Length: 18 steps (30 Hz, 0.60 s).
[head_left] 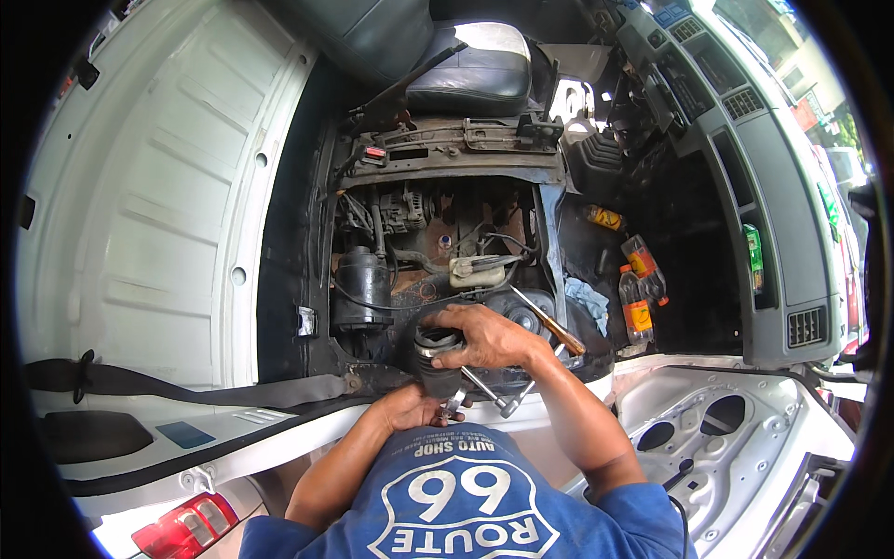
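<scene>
Holding black hose (438, 380) near open bay's edge (374, 374)

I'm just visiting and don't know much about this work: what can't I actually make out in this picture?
All in the head view:
- Left hand: its exact grip; the black cylindrical part hides some fingers.
- That part's side under the right hand: covered by palm and fingers.
- Engine opening: its lower-left corner is lost in shadow.
- Grey backrest: cut off by the top edge.
</scene>
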### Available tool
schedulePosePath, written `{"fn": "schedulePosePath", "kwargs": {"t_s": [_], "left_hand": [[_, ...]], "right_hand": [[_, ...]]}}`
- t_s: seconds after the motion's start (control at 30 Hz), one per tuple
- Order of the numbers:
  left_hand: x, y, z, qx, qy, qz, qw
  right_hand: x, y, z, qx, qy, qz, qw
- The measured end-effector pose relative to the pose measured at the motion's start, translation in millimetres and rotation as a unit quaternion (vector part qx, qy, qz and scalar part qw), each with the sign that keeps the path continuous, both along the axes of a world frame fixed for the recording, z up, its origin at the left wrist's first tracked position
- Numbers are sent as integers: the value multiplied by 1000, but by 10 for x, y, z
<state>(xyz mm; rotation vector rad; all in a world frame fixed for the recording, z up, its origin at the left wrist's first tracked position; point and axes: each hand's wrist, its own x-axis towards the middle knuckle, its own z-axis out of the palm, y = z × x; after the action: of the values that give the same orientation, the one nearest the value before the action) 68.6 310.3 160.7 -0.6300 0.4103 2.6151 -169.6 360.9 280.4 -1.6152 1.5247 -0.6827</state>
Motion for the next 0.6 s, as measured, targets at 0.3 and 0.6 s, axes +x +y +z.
{"fn": "schedulePosePath", "kwargs": {"t_s": [0.3,0.6], "left_hand": [[140,9,-92,-15,11,24,1000],[155,-2,-159,38,51,59,996]], "right_hand": [[36,-90,132,85,-36,111,990],[88,-258,82,111,-7,163,980]]}}
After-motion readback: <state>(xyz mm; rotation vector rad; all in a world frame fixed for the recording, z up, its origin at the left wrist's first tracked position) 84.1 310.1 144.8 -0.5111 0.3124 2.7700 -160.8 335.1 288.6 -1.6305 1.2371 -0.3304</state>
